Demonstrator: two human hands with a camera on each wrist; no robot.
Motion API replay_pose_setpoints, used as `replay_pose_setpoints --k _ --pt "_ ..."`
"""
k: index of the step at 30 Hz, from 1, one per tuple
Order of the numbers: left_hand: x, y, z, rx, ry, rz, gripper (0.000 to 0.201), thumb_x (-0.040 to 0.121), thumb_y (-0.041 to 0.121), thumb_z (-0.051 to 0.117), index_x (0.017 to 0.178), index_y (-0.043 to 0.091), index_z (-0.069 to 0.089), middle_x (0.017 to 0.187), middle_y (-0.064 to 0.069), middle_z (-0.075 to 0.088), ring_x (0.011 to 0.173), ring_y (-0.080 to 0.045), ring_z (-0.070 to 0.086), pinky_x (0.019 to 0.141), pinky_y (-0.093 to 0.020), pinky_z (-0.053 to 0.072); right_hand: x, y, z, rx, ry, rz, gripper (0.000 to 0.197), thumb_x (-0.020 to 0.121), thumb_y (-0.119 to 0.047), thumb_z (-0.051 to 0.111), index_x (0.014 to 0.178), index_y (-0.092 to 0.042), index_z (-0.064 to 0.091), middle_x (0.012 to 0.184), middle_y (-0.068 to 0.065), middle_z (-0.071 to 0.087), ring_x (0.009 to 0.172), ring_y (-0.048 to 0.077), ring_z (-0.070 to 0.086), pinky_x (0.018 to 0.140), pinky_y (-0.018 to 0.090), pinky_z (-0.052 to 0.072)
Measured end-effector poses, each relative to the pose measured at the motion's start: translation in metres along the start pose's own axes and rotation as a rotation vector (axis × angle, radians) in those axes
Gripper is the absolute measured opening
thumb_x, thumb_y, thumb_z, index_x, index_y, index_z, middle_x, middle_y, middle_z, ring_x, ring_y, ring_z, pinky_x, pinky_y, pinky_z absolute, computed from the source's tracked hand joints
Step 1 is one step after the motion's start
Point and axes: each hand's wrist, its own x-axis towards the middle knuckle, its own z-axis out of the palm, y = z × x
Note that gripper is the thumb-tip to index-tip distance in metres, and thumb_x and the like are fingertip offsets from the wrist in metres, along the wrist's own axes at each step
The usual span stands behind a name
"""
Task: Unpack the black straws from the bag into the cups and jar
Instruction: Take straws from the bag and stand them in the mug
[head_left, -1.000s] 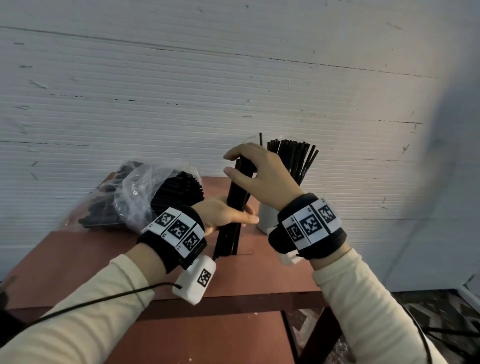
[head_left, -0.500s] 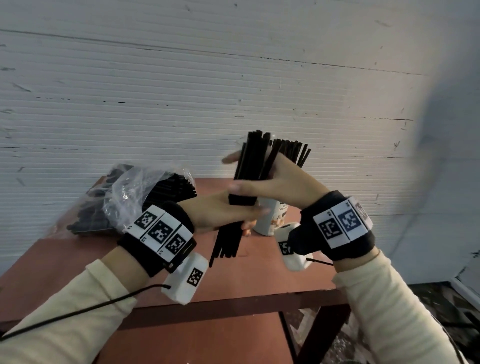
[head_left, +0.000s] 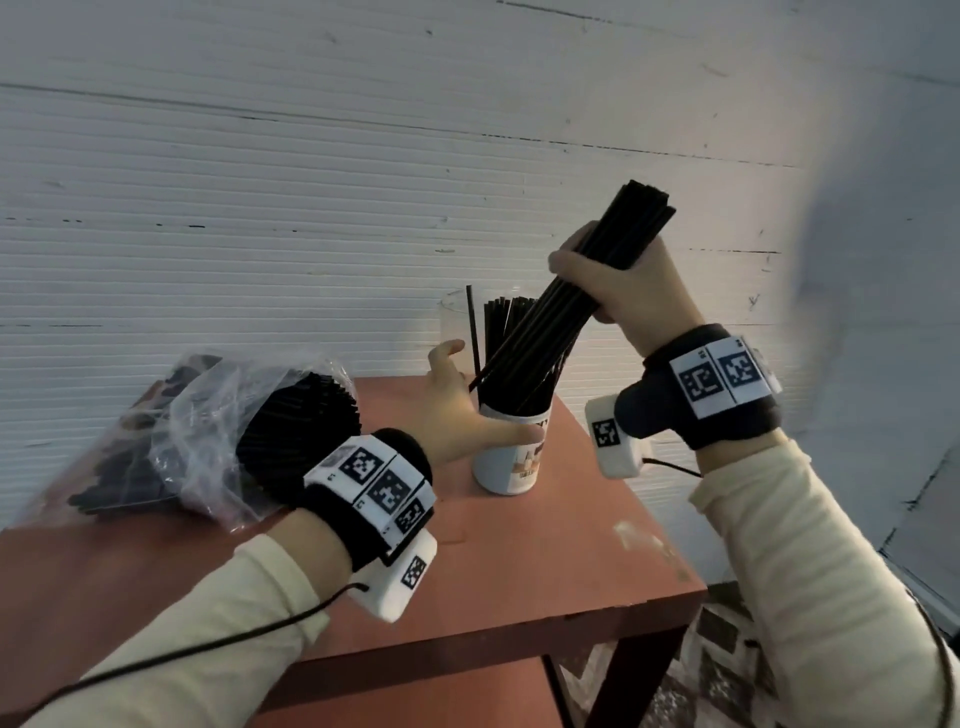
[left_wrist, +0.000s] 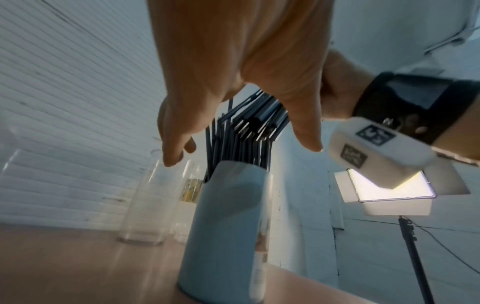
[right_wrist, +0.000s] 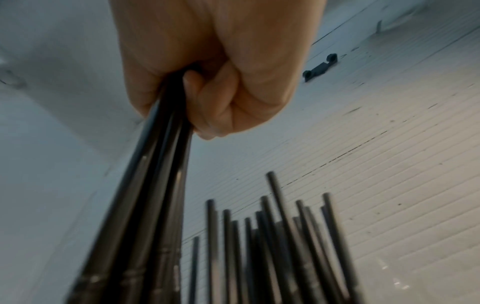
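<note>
My right hand (head_left: 631, 296) at upper right of frame, fingers curled tight round black straw bundle (head_left: 576, 291), tilted, lower ends in white cup (head_left: 506, 457) at centre (already holds straws). My left hand (head_left: 457, 410) beside cup, fingers spread, thumb touching cup wall. Bag (head_left: 208, 431) of straws lies centre left on red table (head_left: 545, 561). Clear jar (left_wrist: 153, 201) behind cup.

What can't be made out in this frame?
- Head view: the print on the white cup is too small, partly behind the left hand.
- Head view: the crumpled bag hides how many straws remain.
- Right wrist view: the bundle's lower end is blurred and cut off.
</note>
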Motion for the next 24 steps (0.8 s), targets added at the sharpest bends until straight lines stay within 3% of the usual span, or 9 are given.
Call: replay_pose_setpoints --k 2,4,7,9,14,17,19,21,24 --pt "0.014 -0.002 0.006 -0.044 -0.049 -0.044 0.137 0.056 0.037 0.092 0.148 0.023 -0.008 0.131 0.003 0.037 0.123 -0.013 0.041 0.111 -0.039 0.037 0.009 0.006 -0.005 -0.039 0.009 0.029 0.011 0.082 -0.014 0.069 0.074 -0.013 0.061 0.062 -0.004 0.054 0.056 0.014 0.048 0.044 0.021 0.035" --pt "0.025 -0.005 0.008 -0.052 -0.107 -0.068 0.139 0.047 0.037 0.093 0.149 0.022 0.000 0.132 0.004 0.043 0.125 -0.016 0.045 0.109 -0.041 0.040 0.015 0.011 -0.006 -0.083 -0.007 0.040 0.013 0.082 -0.015 0.069 0.072 -0.016 0.061 0.060 -0.006 0.055 0.055 0.014 0.048 0.045 0.022 0.036" --pt "0.034 -0.006 0.007 0.040 -0.179 -0.050 0.089 0.060 0.022 0.090 0.132 0.019 0.037 0.115 0.008 0.054 0.117 -0.015 0.053 0.102 -0.037 0.045 0.021 0.017 -0.004 -0.164 -0.067 0.016 0.013 0.084 -0.014 0.068 0.073 -0.015 0.063 0.059 -0.012 0.057 0.052 0.002 0.051 0.047 0.014 0.038" --pt "0.038 -0.007 0.003 0.105 -0.209 -0.035 0.069 0.066 0.021 0.088 0.120 0.023 0.046 0.113 0.008 0.058 0.112 -0.011 0.055 0.101 -0.034 0.045 0.024 0.021 -0.001 -0.218 -0.135 -0.001 0.010 0.085 -0.014 0.068 0.077 -0.009 0.065 0.063 -0.011 0.059 0.054 -0.001 0.053 0.050 0.011 0.040" --pt "0.042 -0.010 -0.001 0.128 -0.222 -0.025 0.086 0.064 0.024 0.089 0.135 0.021 0.040 0.132 0.004 0.053 0.124 -0.016 0.049 0.108 -0.040 0.041 0.024 0.033 0.006 -0.279 -0.191 -0.027 0.015 0.085 -0.018 0.068 0.082 -0.003 0.067 0.076 0.001 0.066 0.070 0.005 0.063 0.065 0.016 0.049" --pt "0.043 -0.011 -0.001 0.159 -0.210 0.016 0.093 0.062 0.028 0.090 0.139 0.020 0.038 0.135 0.003 0.053 0.125 -0.017 0.048 0.108 -0.043 0.040 0.018 0.042 0.015 -0.330 -0.219 -0.017 0.018 0.082 -0.026 0.069 0.080 -0.008 0.067 0.080 0.004 0.070 0.080 0.013 0.067 0.073 0.028 0.054" --pt "0.044 -0.011 0.001 0.174 -0.208 0.025 0.090 0.064 0.027 0.089 0.138 0.020 0.038 0.133 0.003 0.055 0.124 -0.016 0.049 0.108 -0.040 0.041 0.015 0.052 0.022 -0.439 -0.194 -0.041 0.033 0.075 -0.044 0.065 0.080 -0.011 0.065 0.081 0.004 0.068 0.090 0.021 0.061 0.083 0.037 0.051" --pt "0.043 -0.010 0.002 0.180 -0.206 0.033 0.087 0.066 0.025 0.088 0.137 0.019 0.040 0.129 0.005 0.056 0.122 -0.015 0.051 0.106 -0.038 0.042 0.011 0.058 0.027 -0.522 -0.155 -0.030 0.047 0.066 -0.058 0.057 0.086 -0.015 0.063 0.088 0.000 0.065 0.101 0.020 0.048 0.090 0.035 0.043" --pt "0.041 -0.008 0.003 0.190 -0.210 0.032 0.083 0.069 0.023 0.086 0.137 0.016 0.039 0.128 0.004 0.055 0.119 -0.015 0.052 0.103 -0.035 0.043 0.009 0.050 0.023 -0.376 -0.106 -0.041 0.031 0.073 -0.042 0.065 0.085 -0.013 0.065 0.085 0.000 0.067 0.095 0.019 0.057 0.081 0.031 0.050"
